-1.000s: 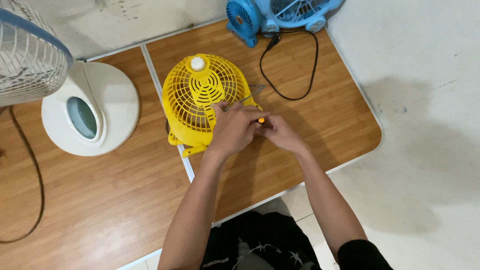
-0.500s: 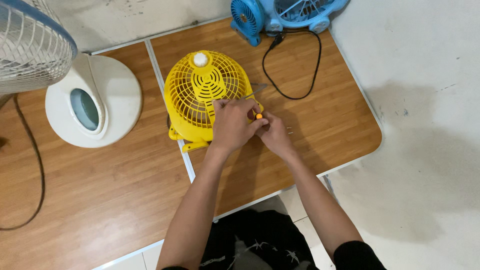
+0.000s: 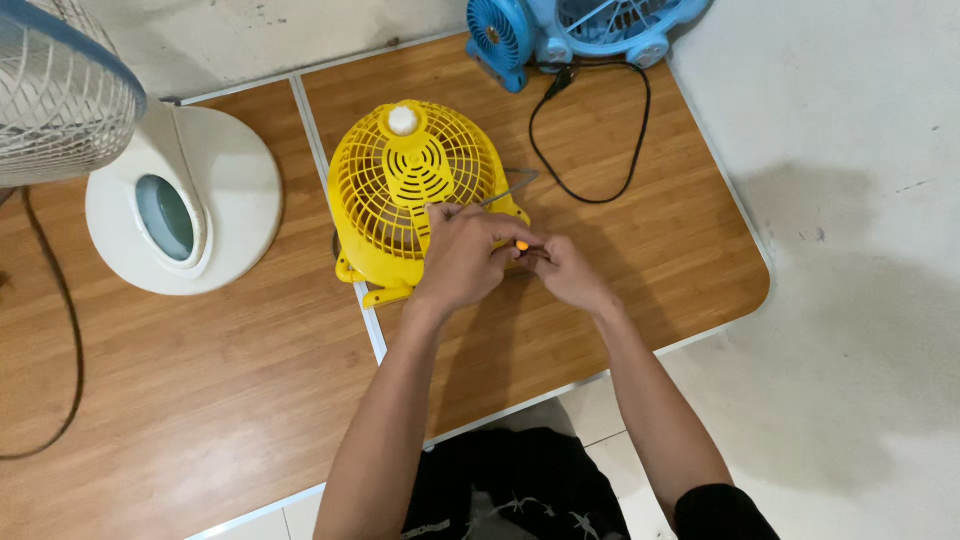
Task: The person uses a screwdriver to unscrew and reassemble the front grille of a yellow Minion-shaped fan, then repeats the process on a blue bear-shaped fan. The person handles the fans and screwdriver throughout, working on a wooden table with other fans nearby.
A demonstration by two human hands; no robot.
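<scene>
Little has shifted since the earlier frames: both hands stay bunched at the same edge of the yellow fan [image 3: 405, 195], and only the view has drifted slightly, so the fan sits much as before on the table [image 3: 620, 300].

That fan lies flat, grille up, near the middle of the table, straddling the pale seam between the two wooden panels. At its 4 o'clock edge the left hand [image 3: 463, 255] rests on the grille rim, fingers curled downward and closed around something small — an orange-tipped tool [image 3: 522, 245] peeks out between the two hands, though how much of it is gripped by which hand is hard to tell. The right hand [image 3: 568, 272] comes in from the 4 o'clock side, its fingers pinched together and meeting the left hand at that orange tip. A thin grey wire bail [image 3: 515, 185] juts from the fan's side just above the hands.

At 9 o'clock from the yellow fan stands the round white base [image 3: 225, 215] of a pedestal fan, whose pale cage [image 3: 60, 100] fills the upper left corner. At 1 o'clock, on the table's far edge, sits a blue fan [image 3: 500, 30], with a black cord [image 3: 600, 150] looping from it across the wood. Another dark cord [image 3: 70, 330] runs along the left side.
</scene>
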